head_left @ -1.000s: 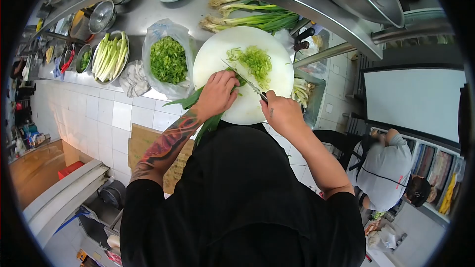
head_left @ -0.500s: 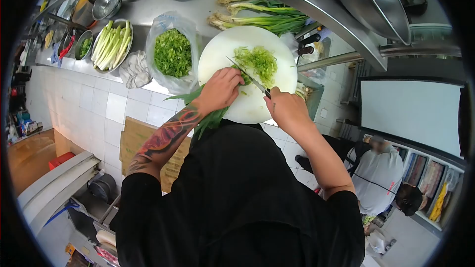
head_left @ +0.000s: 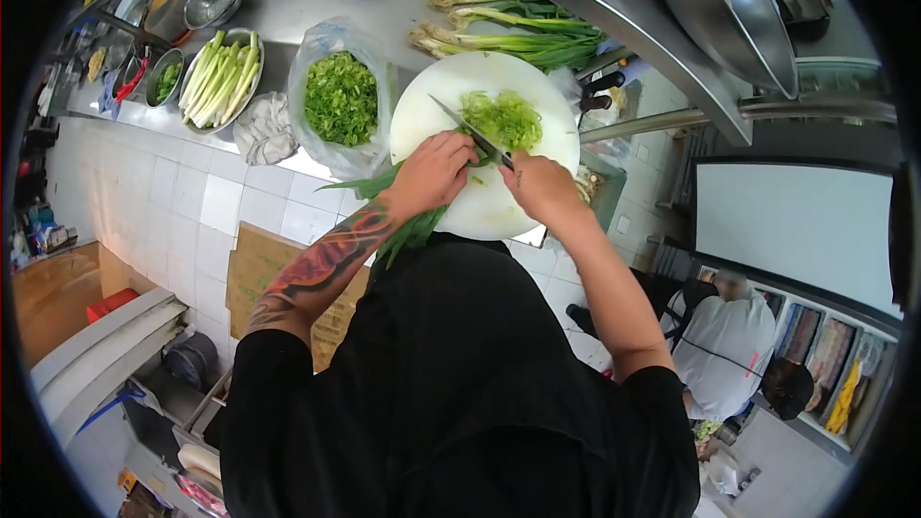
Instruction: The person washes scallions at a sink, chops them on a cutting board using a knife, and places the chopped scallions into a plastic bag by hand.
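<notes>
On a round white cutting board [head_left: 422, 115], my right hand [head_left: 542, 187] is closed around the dark handle of a kitchen knife [head_left: 470, 128]. The blade points up and left across the board. My left hand [head_left: 436, 171] presses down on green onion leaves [head_left: 413, 235], fingers curled close to the blade. Their long green ends trail past my wrist and over the board's near edge. Sliced green onion [head_left: 502, 120] lies in a loose pile just beyond the knife. The cut ends under my left fingers are mostly hidden.
Left of the board stands a plastic bag [head_left: 307, 125] of chopped greens, beside a crumpled cloth [head_left: 266, 129] and a bowl of white stalks [head_left: 223, 80]. Whole green onions [head_left: 518, 24] lie behind. A metal shelf edge [head_left: 614, 10] arches overhead. A person [head_left: 726, 345] is at the right.
The knife has slid forward, up and left, its tip now farther past my left fingers. My right hand moved with it; my left hand stays on the leaves.
</notes>
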Demonstrator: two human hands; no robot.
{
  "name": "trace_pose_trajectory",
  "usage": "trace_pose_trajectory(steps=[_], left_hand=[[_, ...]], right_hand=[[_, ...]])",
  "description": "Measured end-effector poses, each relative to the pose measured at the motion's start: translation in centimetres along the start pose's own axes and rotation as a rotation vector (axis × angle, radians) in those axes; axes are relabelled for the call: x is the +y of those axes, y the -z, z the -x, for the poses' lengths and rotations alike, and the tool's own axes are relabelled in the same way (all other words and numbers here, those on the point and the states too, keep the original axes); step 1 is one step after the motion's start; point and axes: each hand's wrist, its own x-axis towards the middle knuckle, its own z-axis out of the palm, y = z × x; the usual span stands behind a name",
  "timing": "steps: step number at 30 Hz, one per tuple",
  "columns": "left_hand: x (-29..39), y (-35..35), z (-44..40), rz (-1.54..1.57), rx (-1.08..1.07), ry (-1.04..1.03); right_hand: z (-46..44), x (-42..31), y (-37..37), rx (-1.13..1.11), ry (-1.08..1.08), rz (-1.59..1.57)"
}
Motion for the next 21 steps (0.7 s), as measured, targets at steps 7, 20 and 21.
trace_pose_trajectory(steps=[7, 20, 21], left_hand=[[0.1, -0.1, 0.1, -0.009, 0.021, 0.004], [0.2, -0.2, 0.2, 0.004, 0.043, -0.01], [0.1, -0.3, 0.1, 0.0, 0.058, -0.009]], right_hand=[[0.1, -0.9, -0.1, -0.043, -0.045, 0.014], [0.9, -1.0, 2.2, -0.07, -0.055, -0.061], [1.4, -1.2, 2.8, -0.066, -0.055, -0.063]])
